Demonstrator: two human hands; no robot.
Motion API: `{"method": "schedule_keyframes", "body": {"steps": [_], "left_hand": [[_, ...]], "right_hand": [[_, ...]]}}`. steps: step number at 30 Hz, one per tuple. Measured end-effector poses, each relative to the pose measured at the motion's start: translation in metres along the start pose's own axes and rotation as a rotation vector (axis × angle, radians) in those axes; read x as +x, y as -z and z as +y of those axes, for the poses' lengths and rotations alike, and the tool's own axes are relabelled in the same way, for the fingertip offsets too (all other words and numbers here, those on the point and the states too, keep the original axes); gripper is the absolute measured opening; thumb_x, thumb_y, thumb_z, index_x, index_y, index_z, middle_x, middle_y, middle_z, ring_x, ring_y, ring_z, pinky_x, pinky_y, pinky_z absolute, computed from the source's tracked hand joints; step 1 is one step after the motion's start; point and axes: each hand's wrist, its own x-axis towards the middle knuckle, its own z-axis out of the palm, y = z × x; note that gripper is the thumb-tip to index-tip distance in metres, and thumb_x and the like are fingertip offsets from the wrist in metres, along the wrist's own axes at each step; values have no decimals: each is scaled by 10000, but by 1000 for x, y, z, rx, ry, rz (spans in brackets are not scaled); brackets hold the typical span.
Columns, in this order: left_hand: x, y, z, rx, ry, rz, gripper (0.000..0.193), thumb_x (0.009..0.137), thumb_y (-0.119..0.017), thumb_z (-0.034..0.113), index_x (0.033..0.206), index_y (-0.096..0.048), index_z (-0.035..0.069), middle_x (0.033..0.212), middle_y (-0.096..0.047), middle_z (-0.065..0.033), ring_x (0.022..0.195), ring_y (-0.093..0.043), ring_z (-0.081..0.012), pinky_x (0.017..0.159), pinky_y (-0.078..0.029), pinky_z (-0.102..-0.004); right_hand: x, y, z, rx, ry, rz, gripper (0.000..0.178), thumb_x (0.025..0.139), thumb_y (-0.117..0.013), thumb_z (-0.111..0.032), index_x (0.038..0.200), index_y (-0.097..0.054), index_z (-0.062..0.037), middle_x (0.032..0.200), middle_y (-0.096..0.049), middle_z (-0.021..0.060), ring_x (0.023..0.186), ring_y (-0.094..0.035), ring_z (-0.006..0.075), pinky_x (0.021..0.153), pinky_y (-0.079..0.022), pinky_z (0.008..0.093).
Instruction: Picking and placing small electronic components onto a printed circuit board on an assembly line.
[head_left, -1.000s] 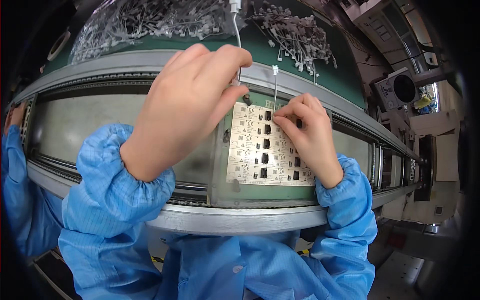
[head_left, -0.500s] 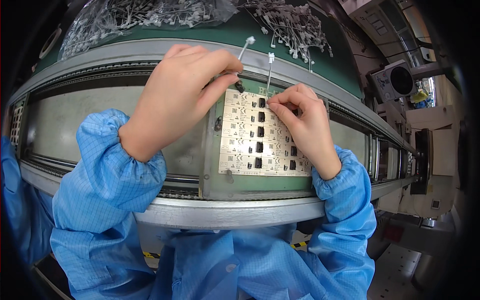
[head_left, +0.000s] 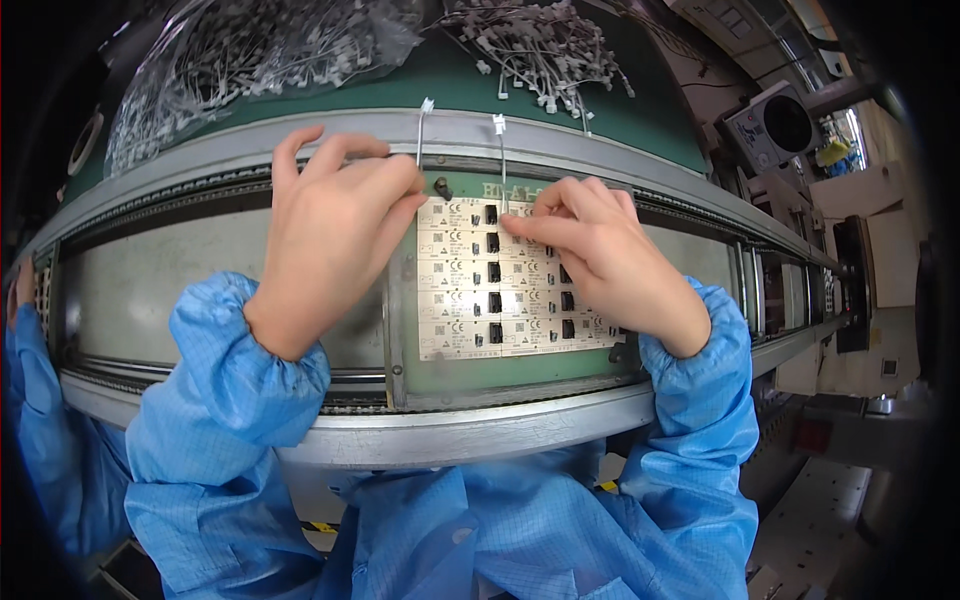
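Note:
A panel of white circuit boards [head_left: 455,272] with black components lies in a green carrier [head_left: 480,376] on the conveyor. My left hand [head_left: 335,225] is above the carrier's far left corner, thumb and forefinger pinched on a white wire lead [head_left: 421,138] whose white plug points up. My right hand [head_left: 600,250] is over the panel's right part, covering some boards. Its thumb and forefinger close on the lower end of a second wire lead [head_left: 502,165], beside the far black connector [head_left: 491,214]. That lead stands upright; its very tip is hidden by the fingers.
Beyond the far rail [head_left: 590,142], a clear bag [head_left: 270,60] of white wire leads and a loose pile of leads [head_left: 545,50] lie on a green surface. The metal near rail [head_left: 480,428] runs in front of me. At far left is another person's blue sleeve [head_left: 35,370].
The whole view has shifted, so the carrier appears further left and slightly lower. My left hand with its lead has moved slightly left of the carrier's post. My right fingers stay by the far connector.

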Motion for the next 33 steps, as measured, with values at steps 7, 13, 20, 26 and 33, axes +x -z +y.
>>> {"method": "schedule_keyframes", "body": {"steps": [7,13,20,26,33], "left_hand": [[-3,-4,14,87,69,-99,82,840,-774,148,868,-700,127,1085,-696,24,1215,-549,-282,1131,-284,-527],[-3,-3,14,42,109,-160,35,833,-755,143,861,-748,124,1129,-671,18,1237,-517,-297,1131,-260,-633],[3,-9,17,58,159,-168,49,842,-740,132,881,-768,137,1133,-682,17,1261,-512,-319,1142,-257,-608],[3,12,26,156,33,-259,135,856,-712,117,979,-768,124,1257,-655,-39,1318,-476,-377,1145,-291,-600],[15,26,43,263,-91,-455,206,882,-689,149,1063,-744,69,1401,-591,-104,1373,-434,-423,1143,-308,-629]], "right_hand": [[40,5,87,-232,-369,608,195,921,-679,-276,961,-728,-92,1020,-664,84,1033,-615,290,903,-417,431],[48,-12,116,-293,-416,533,216,875,-703,-335,930,-738,-129,1062,-668,60,1093,-596,304,906,-391,481],[48,8,128,29,-360,838,173,863,-685,-168,884,-694,3,758,-719,152,690,-703,301,647,-542,363],[11,53,106,623,-387,782,147,944,-667,-114,1029,-646,5,807,-687,66,724,-655,129,665,-521,265],[-31,53,137,1159,-130,538,273,1037,-617,-267,1183,-678,-44,1089,-736,71,975,-702,165,941,-538,300]]}}
